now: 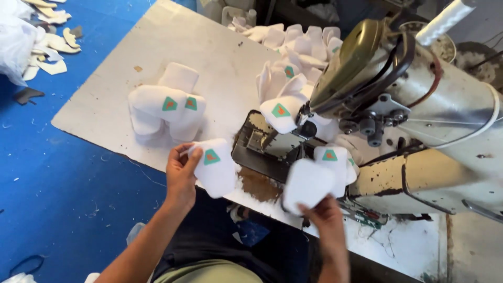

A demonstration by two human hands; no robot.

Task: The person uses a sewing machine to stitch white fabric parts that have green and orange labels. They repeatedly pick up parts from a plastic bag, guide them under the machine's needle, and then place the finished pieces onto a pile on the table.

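The left hand (181,175) pinches a white padded piece (216,166) by its left edge, thumb and fingers pressed together on the fabric, so that the piece juts out to the right of the grip and hangs just past the near edge of the tabletop (105,112), its green and orange triangle patch facing up. The right hand (329,217) closes on the lower end of a second white piece (309,183) from below; that piece stands up above the fingers and touches, or at least overlaps, another patched piece (331,162) lying at the front of the sewing machine (419,105). Both grips take only an edge, so either piece could swing, fold or slip free and drop past the near edge to the blue floor (63,199). The right-hand piece sits close to the machine's bed and head, where it could snag or knock its neighbour off. Further out, a small stack of finished pieces (165,107) rests toward the middle of the tabletop, and a larger heap (293,57) crowds the far edge behind the machine, loose enough to slide if bumped.
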